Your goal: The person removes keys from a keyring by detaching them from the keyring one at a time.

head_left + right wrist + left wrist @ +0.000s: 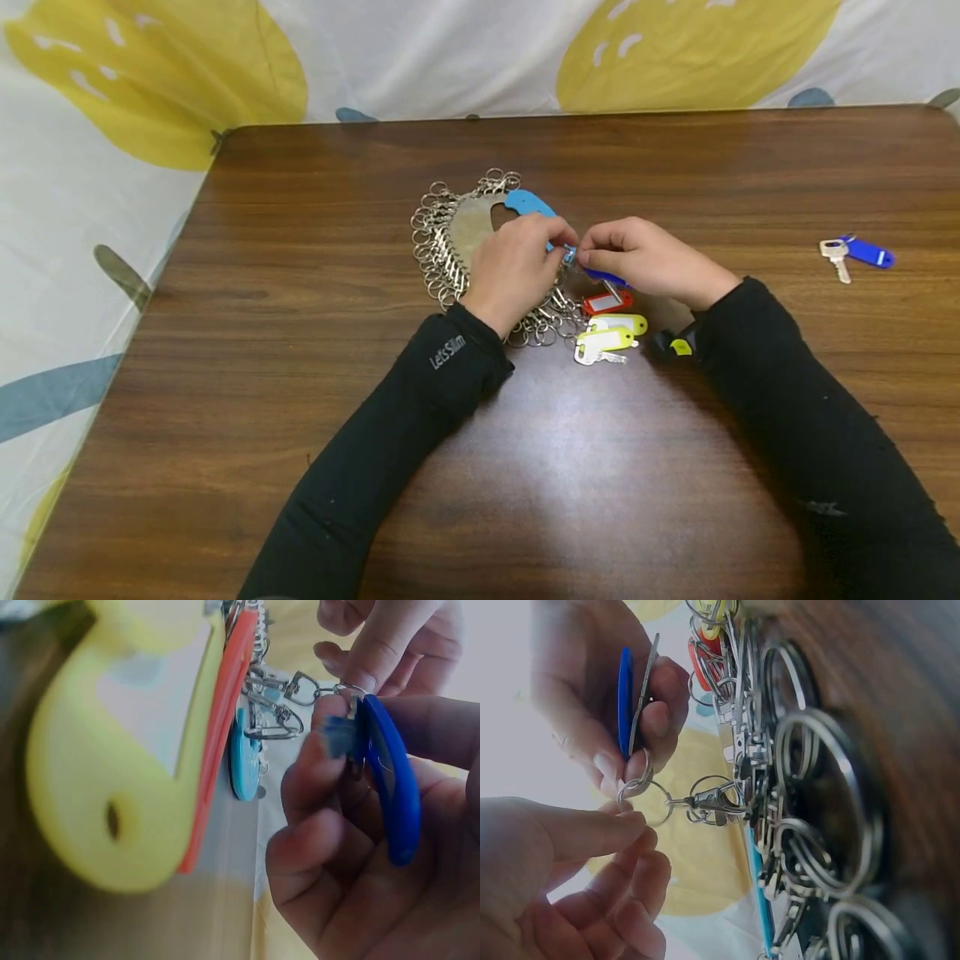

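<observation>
A round metal plate (467, 229) with a light-blue handle (528, 202) lies on the table, fringed by many clasps with split rings. My left hand (517, 262) is over its right side. In the left wrist view, its thumb and finger pinch a split ring (670, 812) hanging from a clasp (714, 801). My right hand (648, 258) holds a dark-blue key tag (397, 795) and a key (643, 694). The tag's small ring (648, 761) overlaps the split ring at the left fingertips; I cannot tell if they are linked.
Beside the plate's lower right lie a red tag (600, 303) and two yellow tags (611, 337), with a key (588, 352). Farther right on the wooden table (300, 250) are another blue tag (870, 252) and its key (840, 265). A patterned cloth (435, 58) hangs behind.
</observation>
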### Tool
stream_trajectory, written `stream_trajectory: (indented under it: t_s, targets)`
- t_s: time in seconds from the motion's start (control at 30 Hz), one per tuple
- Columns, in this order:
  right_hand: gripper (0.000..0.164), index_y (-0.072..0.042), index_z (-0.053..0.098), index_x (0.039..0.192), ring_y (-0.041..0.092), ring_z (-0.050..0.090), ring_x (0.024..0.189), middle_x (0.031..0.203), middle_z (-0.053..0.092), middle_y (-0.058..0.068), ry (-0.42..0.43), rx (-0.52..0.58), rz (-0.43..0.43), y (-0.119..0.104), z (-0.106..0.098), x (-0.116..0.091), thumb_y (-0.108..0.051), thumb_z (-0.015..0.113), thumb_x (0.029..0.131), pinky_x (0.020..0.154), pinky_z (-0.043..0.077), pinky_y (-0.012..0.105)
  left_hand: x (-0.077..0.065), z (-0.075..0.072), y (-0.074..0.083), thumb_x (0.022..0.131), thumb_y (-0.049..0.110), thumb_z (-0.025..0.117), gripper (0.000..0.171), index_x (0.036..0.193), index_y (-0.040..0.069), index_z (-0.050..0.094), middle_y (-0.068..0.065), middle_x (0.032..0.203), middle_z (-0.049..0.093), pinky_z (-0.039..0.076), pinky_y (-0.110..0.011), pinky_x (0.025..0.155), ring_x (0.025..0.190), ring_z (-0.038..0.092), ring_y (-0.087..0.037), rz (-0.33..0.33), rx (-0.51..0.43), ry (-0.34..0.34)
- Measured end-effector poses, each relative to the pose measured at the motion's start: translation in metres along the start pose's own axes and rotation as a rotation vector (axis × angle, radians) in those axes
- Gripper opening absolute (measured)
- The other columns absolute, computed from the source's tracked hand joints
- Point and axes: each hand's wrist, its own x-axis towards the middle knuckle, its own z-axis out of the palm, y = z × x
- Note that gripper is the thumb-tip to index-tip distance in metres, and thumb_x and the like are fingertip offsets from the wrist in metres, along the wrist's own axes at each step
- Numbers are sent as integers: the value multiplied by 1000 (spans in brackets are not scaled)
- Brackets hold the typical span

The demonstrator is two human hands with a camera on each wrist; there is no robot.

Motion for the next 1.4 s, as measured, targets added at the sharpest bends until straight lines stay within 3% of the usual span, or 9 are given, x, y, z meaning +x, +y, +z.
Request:
stream_trajectory:
  t_s: [0.2, 0.33, 0.6, 0.7, 0.9, 1.03, 1.13, 1.3, 1.4]
  targets:
    - [22, -1, 61, 90, 17, 47, 65, 71, 50, 3, -40, 32, -25, 1, 1, 0, -16, 47, 98, 61, 40, 27, 0, 0, 0, 93, 30, 60, 16, 104, 21, 68, 6, 90, 68, 48, -28, 64, 80, 62, -11, -54, 14, -39]
    - [22, 0, 61, 93, 18, 49, 65, 73, 52, 5, -48, 49, -9, 2, 0, -1, -16, 46, 99, 61, 42, 28, 0, 1, 0, 93, 29, 58, 15, 96, 23, 71, 9, 79, 66, 44, -27, 57, 71, 60, -10, -48, 35, -35]
    - [23, 2, 61, 95, 19, 53, 68, 76, 55, 5, -69, 111, 22, 3, 1, -1, -15, 46, 99, 65, 46, 29, 1, 3, 1, 93, 25, 57, 18, 103, 22, 72, 7, 97, 73, 46, -25, 63, 82, 65, -9, -20, -62, -64]
    - [23, 3, 60, 97, 19, 54, 70, 82, 56, 6, -90, 146, 24, 3, 2, -2, -14, 43, 100, 66, 47, 29, 1, 3, 0, 91, 21, 57, 21, 108, 21, 70, 5, 100, 72, 43, -24, 57, 76, 63, -10, -20, -110, -94]
    - [27, 3, 56, 99, 19, 49, 67, 82, 52, 8, -94, 171, 34, 0, 2, -4, -14, 35, 101, 64, 44, 30, 1, 2, -1, 89, 21, 62, 20, 107, 22, 70, 6, 95, 72, 43, -25, 59, 76, 62, -10, -1, -75, -93]
    - [24, -2, 51, 105, 19, 49, 72, 87, 53, 8, -80, 72, 73, -2, 3, -3, -23, 42, 100, 66, 40, 31, 1, 2, -2, 91, 28, 62, 14, 98, 23, 74, 8, 91, 72, 47, -27, 63, 78, 64, -10, 9, -24, -52]
    - [26, -5, 43, 114, 19, 52, 79, 103, 61, 11, -88, -79, 27, -1, 4, -2, -24, 51, 97, 71, 39, 32, 1, 1, -3, 93, 30, 60, 16, 99, 24, 74, 8, 93, 73, 47, -28, 62, 78, 65, -10, -9, -11, -37]
    - [30, -5, 35, 120, 16, 45, 56, 81, 60, 9, -25, -331, -179, 2, 8, -4, -11, 52, 96, 61, 37, 29, 0, 1, -3, 93, 30, 59, 19, 105, 25, 73, 7, 99, 73, 48, -29, 61, 81, 66, -11, -46, 8, -23]
    - [28, -3, 39, 120, 15, 47, 54, 75, 59, 9, 17, -430, -216, 0, 10, -6, -9, 52, 95, 59, 40, 29, 1, 1, -2, 94, 30, 59, 19, 105, 26, 73, 8, 101, 73, 49, -31, 64, 85, 67, -11, -61, 19, -19]
